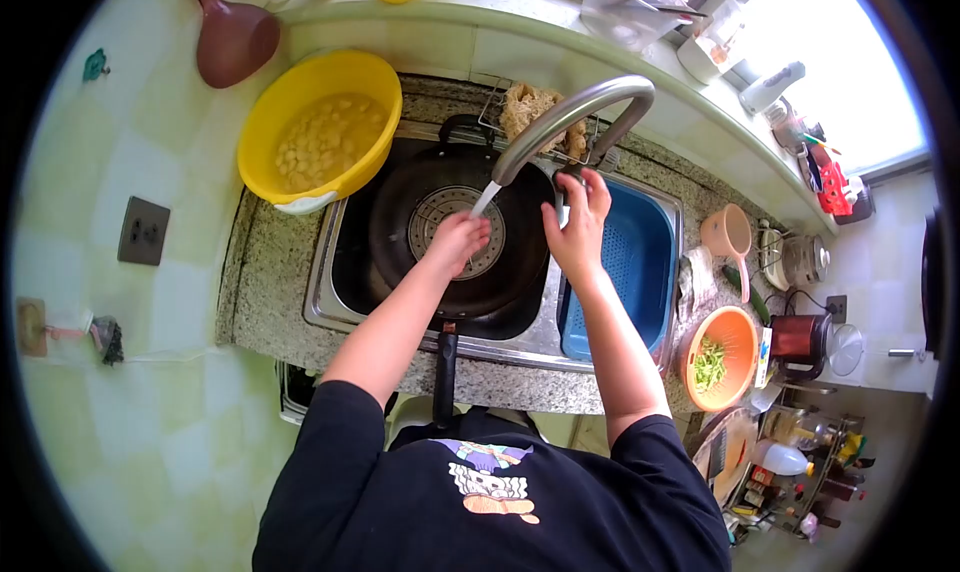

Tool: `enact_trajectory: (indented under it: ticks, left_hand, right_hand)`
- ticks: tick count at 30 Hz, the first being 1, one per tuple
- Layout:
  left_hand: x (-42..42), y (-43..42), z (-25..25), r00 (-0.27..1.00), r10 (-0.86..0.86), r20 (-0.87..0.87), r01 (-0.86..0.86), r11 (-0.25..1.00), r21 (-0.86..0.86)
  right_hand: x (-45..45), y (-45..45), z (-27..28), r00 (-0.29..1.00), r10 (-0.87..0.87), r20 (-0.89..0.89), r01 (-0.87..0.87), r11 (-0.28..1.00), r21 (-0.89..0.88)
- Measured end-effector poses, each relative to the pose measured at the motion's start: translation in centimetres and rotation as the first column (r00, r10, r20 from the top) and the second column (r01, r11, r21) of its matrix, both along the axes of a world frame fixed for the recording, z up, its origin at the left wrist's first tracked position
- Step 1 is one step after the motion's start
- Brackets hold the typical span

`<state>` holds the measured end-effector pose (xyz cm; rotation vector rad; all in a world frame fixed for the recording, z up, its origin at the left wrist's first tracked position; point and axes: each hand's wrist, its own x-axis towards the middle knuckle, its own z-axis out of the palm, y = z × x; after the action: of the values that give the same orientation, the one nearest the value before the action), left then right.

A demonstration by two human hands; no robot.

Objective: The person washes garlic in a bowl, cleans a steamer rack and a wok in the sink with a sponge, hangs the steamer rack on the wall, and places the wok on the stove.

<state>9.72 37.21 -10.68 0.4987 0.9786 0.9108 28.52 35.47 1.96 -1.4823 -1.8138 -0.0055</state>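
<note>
A stream of water runs from the curved metal faucet (575, 117) onto my left hand (460, 242). The hand's fingers are stretched out and hold nothing I can see. Below it, in the left sink basin, sits a large dark wok (395, 262) with a round perforated steamer rack (425, 222) in it. The wok's black handle (445, 377) sticks out over the counter edge toward me. My right hand (582, 222) is raised beside the faucet base, thumb and fingers apart. Whether its fingertips touch the faucet lever I cannot tell.
A yellow basin (258, 147) with pale pieces in water stands back left. A blue perforated basket (645, 272) fills the right sink basin. Further right are a peach ladle (727, 232), an orange colander (745, 337) with chopped greens, and a kettle (800, 339).
</note>
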Motion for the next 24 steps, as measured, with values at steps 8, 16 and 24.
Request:
enact_trajectory:
  ticks: [8,16,24]
  left_hand:
    - [-0.9,-4.3,-0.5,-0.109,0.052,-0.993,0.736,0.675,-0.045]
    - [-2.7,-3.4,-0.8,0.176,0.269,-0.947,0.735,0.604,0.308]
    - [-4.5,-2.8,5.5,0.981,0.149,0.125,-0.149,0.989,-0.012]
  right_hand:
    - [-1.7,10.5,3.8,0.933,0.103,0.345,-0.083,0.994,-0.072]
    - [-1.1,5.4,4.8,0.991,0.131,0.022,-0.132,0.958,0.254]
    - [-3.0,-5.0,-3.2,0.936,0.144,-0.322,-0.115,0.987,0.108]
